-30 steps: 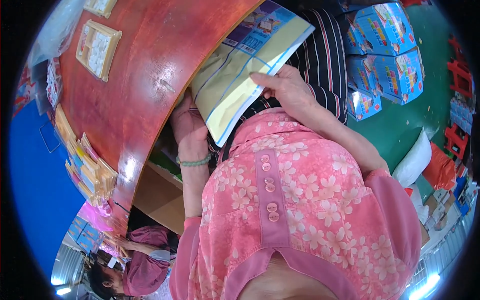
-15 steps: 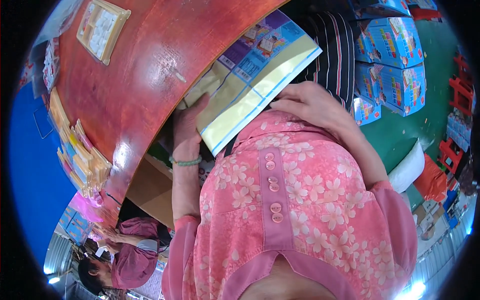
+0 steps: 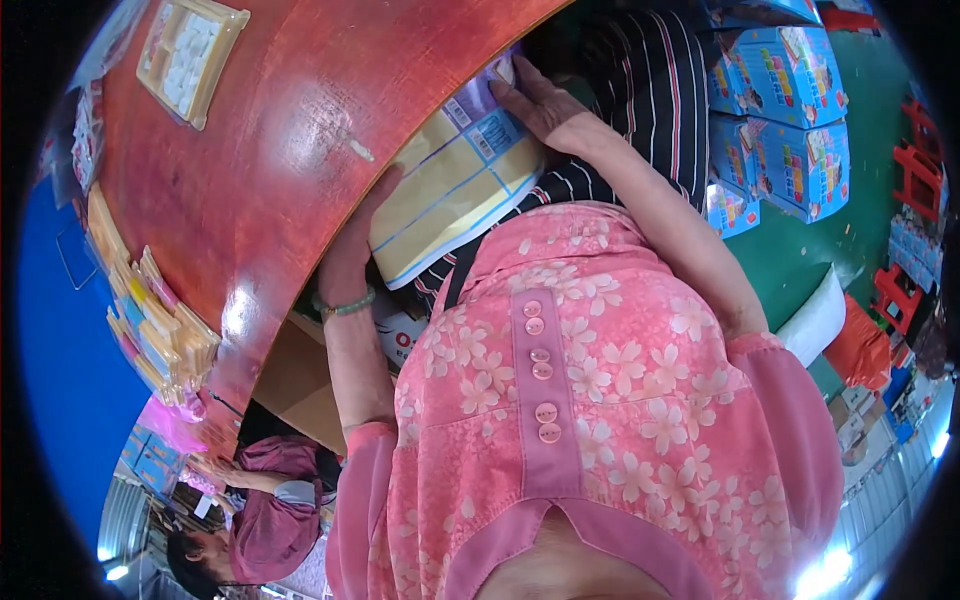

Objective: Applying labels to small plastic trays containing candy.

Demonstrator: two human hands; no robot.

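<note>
A flat printed carton point(image 3: 460, 195), yellow with blue and purple areas, lies across my lap, partly under the edge of the red-brown table point(image 3: 300, 130). At its left side my left hand point(image 3: 352, 245), a green bead bracelet at the wrist, grips the edge; most of its fingers are hidden behind the table rim and the carton. My right hand point(image 3: 545, 108) reaches over to the far purple end, its thumb and fingers closed on it. Beneath the carton is black striped cloth point(image 3: 655, 110).
A wooden tray of white pieces point(image 3: 190, 60) sits on the table, with stacked wooden frames point(image 3: 165, 325) at the left edge. Blue boxes point(image 3: 795, 165) are piled on the green floor at right. An open cardboard box point(image 3: 295, 385) stands below the table; another person point(image 3: 275, 510) works at lower left.
My right hand has moved from the carton's near edge to its far purple end. The carton has slid left and further under the table edge; my left hand shifted slightly with it.
</note>
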